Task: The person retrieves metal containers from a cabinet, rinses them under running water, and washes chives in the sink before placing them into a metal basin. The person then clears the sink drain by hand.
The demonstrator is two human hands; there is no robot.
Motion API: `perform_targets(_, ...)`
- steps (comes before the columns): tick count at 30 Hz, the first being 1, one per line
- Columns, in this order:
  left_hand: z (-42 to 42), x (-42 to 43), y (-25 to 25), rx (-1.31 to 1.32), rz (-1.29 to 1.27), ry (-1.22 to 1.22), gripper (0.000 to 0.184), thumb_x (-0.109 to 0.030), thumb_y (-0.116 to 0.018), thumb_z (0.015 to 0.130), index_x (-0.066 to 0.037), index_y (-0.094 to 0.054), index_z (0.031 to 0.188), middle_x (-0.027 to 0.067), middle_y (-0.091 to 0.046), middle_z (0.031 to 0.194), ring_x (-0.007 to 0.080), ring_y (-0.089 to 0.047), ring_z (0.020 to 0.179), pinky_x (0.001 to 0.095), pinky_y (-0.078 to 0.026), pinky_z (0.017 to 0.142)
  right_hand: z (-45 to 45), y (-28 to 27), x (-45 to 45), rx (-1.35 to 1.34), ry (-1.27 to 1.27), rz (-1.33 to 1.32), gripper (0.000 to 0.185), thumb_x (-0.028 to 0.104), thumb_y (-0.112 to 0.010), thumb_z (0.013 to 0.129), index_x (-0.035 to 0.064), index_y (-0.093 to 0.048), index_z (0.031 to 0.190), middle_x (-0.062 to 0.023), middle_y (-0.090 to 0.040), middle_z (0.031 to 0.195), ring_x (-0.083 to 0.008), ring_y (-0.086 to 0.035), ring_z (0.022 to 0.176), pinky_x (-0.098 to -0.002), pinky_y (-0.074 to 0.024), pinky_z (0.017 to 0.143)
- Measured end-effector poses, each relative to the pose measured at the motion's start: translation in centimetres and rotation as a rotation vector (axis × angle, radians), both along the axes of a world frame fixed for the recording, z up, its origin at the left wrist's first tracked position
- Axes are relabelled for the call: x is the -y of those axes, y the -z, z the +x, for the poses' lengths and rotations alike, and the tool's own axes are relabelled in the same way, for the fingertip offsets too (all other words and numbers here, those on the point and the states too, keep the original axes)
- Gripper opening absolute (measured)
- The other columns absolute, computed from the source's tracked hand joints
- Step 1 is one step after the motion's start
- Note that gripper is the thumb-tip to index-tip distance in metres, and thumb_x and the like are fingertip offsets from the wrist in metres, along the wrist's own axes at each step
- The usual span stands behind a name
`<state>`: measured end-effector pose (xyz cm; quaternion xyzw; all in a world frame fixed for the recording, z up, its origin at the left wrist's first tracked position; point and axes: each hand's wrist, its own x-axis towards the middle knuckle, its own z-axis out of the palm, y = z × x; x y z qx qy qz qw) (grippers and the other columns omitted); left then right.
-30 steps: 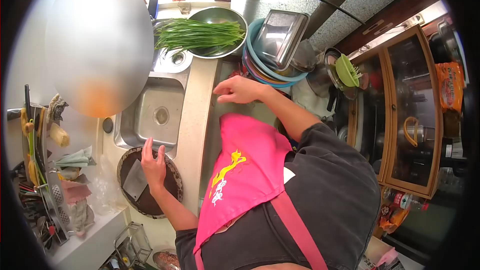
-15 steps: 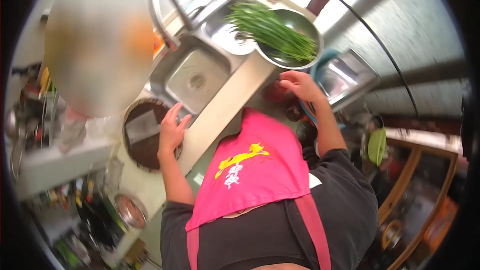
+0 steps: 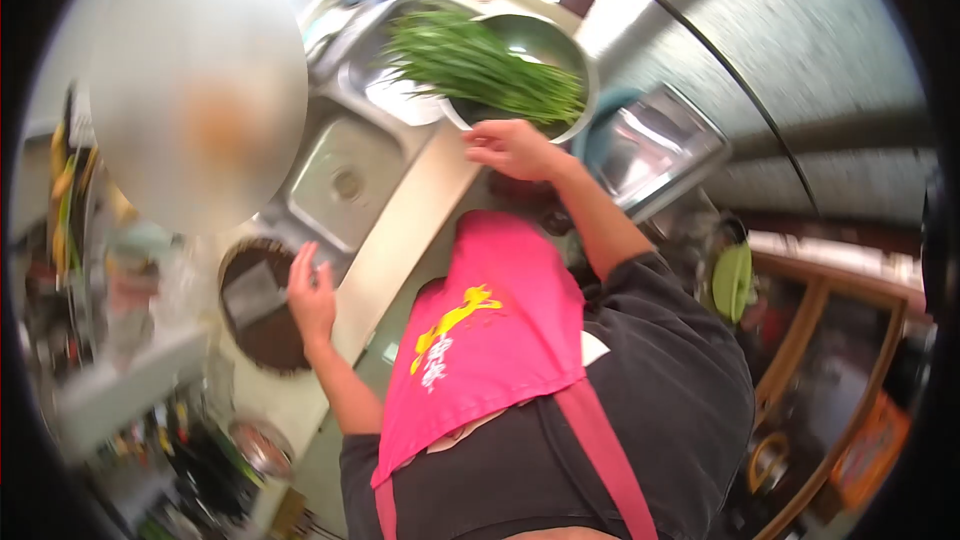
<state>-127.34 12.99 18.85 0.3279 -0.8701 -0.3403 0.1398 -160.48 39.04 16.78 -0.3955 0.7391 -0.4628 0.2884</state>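
Observation:
My left hand (image 3: pixel 312 297) is held with its fingers apart and nothing in them, over the right edge of a dark round chopping board (image 3: pixel 262 340). On that board lies a grey, wide flat piece (image 3: pixel 253 292) that looks like a cleaver blade. My right hand (image 3: pixel 508 149), slightly blurred, is empty with fingers loosely bent and apart. It is just in front of a metal bowl (image 3: pixel 590 65); whether it touches the rim I cannot tell. A large bunch of long green chives or scallions (image 3: pixel 480 65) lies across the bowl and overhangs its left side.
A double steel sink (image 3: pixel 345 180) is set in the pale counter (image 3: pixel 395 230). To the right stand a blue-green basin (image 3: pixel 605 125) and a steel rectangular container (image 3: pixel 660 145). A blurred round shape (image 3: pixel 200 90) blocks the upper left. A wood-framed cabinet (image 3: pixel 800 340) is at the right.
The view has shifted, so the sink and bowl appear further left. My right hand has moved left, nearer the bowl's front. My left hand remains by the chopping board, fingers apart.

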Motion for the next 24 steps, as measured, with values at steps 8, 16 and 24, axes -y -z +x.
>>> perform_targets(8,-3.1,1.2,1.5,-0.085,0.073,0.001,0.038,0.003,-0.052,0.089,0.000,-0.059,0.126,0.0140,-0.061,0.125,0.0259,-0.061,0.112,0.0356,-0.051,0.091,-1.5,0.1,-6.2,-0.187,0.270,-0.038,0.027,0.020,-0.067,0.087,0.0018,-0.066,0.108,-0.0133,-0.068,0.102,-0.0214,-0.068,0.087,-0.0320,-0.0540,0.080)
perform_targets(16,-5.0,0.4,0.5,-0.120,-0.021,0.102,0.030,-0.007,-0.058,0.090,-0.001,-0.063,0.119,0.0164,-0.064,0.121,0.0271,-0.063,0.110,0.0335,-0.051,0.088,-1.4,-0.5,-11.2,-0.018,0.550,0.112,0.027,0.019,-0.065,0.091,-0.0004,-0.067,0.109,-0.0111,-0.071,0.093,-0.0170,-0.068,0.085,-0.0298,-0.0539,0.077)
perform_targets(24,2.6,2.3,1.1,-0.138,-0.020,-0.134,0.027,-0.010,-0.061,0.088,-0.002,-0.065,0.113,0.0169,-0.064,0.118,0.0325,-0.063,0.106,0.0369,-0.050,0.091,1.8,-0.1,-1.7,-0.127,0.258,0.079,0.026,0.016,-0.066,0.090,-0.0004,-0.066,0.111,-0.0107,-0.071,0.095,-0.0171,-0.069,0.082,-0.0288,-0.0540,0.074)
